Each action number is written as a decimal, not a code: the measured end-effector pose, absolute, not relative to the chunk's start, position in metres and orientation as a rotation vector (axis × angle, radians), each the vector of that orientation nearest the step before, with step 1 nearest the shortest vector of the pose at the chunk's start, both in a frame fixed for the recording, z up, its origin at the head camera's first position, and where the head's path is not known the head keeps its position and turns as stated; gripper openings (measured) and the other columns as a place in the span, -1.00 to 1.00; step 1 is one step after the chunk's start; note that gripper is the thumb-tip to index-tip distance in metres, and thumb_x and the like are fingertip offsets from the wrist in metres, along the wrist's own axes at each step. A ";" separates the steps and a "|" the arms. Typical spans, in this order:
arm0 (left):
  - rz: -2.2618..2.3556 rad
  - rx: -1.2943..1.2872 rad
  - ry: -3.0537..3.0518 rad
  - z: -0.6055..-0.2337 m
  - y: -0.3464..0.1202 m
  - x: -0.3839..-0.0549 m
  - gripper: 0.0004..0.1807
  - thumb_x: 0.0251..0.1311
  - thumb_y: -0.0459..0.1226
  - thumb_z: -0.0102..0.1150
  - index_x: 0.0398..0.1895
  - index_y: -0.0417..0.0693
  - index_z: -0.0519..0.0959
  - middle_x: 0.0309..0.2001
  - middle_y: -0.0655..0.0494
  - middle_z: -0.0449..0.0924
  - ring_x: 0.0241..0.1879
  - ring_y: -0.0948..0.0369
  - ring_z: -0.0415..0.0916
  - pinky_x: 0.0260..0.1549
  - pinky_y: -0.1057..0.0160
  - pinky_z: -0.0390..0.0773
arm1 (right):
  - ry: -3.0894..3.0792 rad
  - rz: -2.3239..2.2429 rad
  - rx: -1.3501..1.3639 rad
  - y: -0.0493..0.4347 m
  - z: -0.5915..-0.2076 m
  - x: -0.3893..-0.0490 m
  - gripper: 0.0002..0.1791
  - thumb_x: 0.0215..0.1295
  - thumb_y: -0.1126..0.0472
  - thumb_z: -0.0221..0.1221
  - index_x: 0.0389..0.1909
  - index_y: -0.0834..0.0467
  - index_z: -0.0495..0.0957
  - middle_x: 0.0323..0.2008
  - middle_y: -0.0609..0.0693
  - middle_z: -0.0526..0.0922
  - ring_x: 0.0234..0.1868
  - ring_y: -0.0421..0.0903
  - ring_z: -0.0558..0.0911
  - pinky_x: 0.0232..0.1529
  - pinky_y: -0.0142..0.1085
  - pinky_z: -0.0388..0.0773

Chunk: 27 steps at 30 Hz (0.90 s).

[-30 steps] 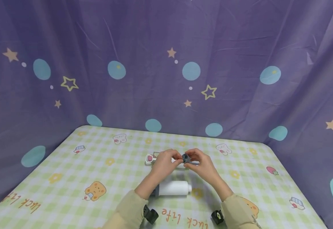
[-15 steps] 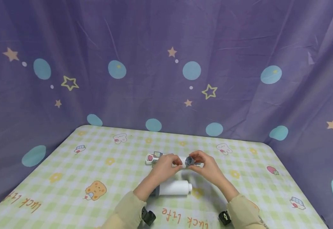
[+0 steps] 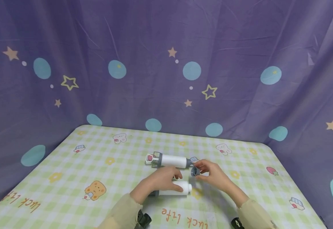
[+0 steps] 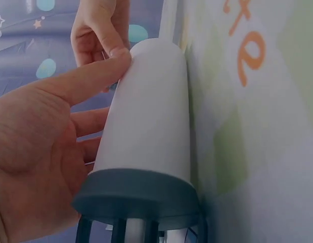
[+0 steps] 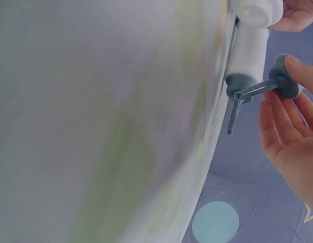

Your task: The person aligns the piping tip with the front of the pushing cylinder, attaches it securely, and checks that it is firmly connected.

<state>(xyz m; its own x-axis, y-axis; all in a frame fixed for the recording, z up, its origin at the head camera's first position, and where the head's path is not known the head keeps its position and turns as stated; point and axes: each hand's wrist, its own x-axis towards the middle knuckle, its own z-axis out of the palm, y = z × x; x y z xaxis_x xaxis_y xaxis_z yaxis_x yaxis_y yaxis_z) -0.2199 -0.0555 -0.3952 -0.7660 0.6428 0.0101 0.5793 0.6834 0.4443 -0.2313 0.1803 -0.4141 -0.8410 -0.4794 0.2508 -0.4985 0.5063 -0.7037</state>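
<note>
A grey nozzle cap (image 3: 195,171) with a thin spout is pinched in my right hand (image 3: 213,173), its open end turned left in the head view. In the right wrist view the nozzle cap (image 5: 285,83) sits between thumb and fingers. My left hand (image 3: 160,181) reaches over the nearer white syringe-like tube (image 3: 180,188), which lies on its side with a bare white neck at the right. Its thumb is straight along the tube (image 4: 146,111) in the left wrist view, the fingers on the far side. The tube's grey collar (image 4: 136,195) faces that camera.
A second white syringe-like tube (image 3: 174,161) lies behind, with a grey nozzle fitted at its right end and a grey frame and white handle at its left. A checked cloth (image 3: 120,178) covers the table. A purple curtain (image 3: 143,95) hangs beyond its far edge.
My hands have moved apart. The right hand has carried the nozzle cap right and toward me. The left hand has come back from the farther tube to the nearer one.
</note>
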 end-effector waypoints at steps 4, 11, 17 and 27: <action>0.587 1.030 2.730 -0.395 -0.056 -0.216 -0.55 -0.13 0.02 0.35 -0.17 0.01 0.59 -0.28 0.23 0.60 -0.31 0.36 0.50 -0.31 0.42 0.46 | -2.759 1.217 0.907 0.184 -0.415 -0.227 -0.58 0.02 0.21 0.31 -0.06 0.22 0.50 -0.16 -0.03 0.60 -0.22 -0.17 0.59 -0.14 -0.30 0.53; 0.514 1.058 2.684 -0.396 -0.058 -0.212 -0.50 -0.20 -0.03 0.40 -0.11 0.05 0.55 -0.24 0.30 0.58 -0.33 0.43 0.44 -0.32 0.44 0.43 | -2.803 1.167 0.976 0.187 -0.417 -0.222 -0.60 0.01 0.26 0.29 -0.08 0.22 0.50 -0.15 -0.01 0.59 -0.22 -0.19 0.58 -0.14 -0.31 0.54; 0.523 1.055 2.673 -0.398 -0.060 -0.213 -0.48 -0.19 -0.06 0.40 -0.06 0.05 0.54 -0.17 0.27 0.58 -0.25 0.39 0.47 -0.26 0.42 0.44 | -2.824 1.165 1.011 0.187 -0.415 -0.221 -0.59 0.04 0.21 0.29 -0.06 0.23 0.48 -0.12 0.01 0.58 -0.18 -0.12 0.58 -0.15 -0.29 0.54; 0.522 1.071 2.805 -0.393 -0.062 -0.216 -0.49 -0.20 -0.12 0.40 -0.07 0.06 0.56 -0.15 0.25 0.58 -0.21 0.33 0.48 -0.23 0.37 0.45 | -2.802 1.095 1.040 0.180 -0.415 -0.223 -0.61 0.07 0.20 0.27 -0.06 0.21 0.49 -0.12 -0.02 0.58 -0.16 -0.11 0.58 -0.14 -0.27 0.53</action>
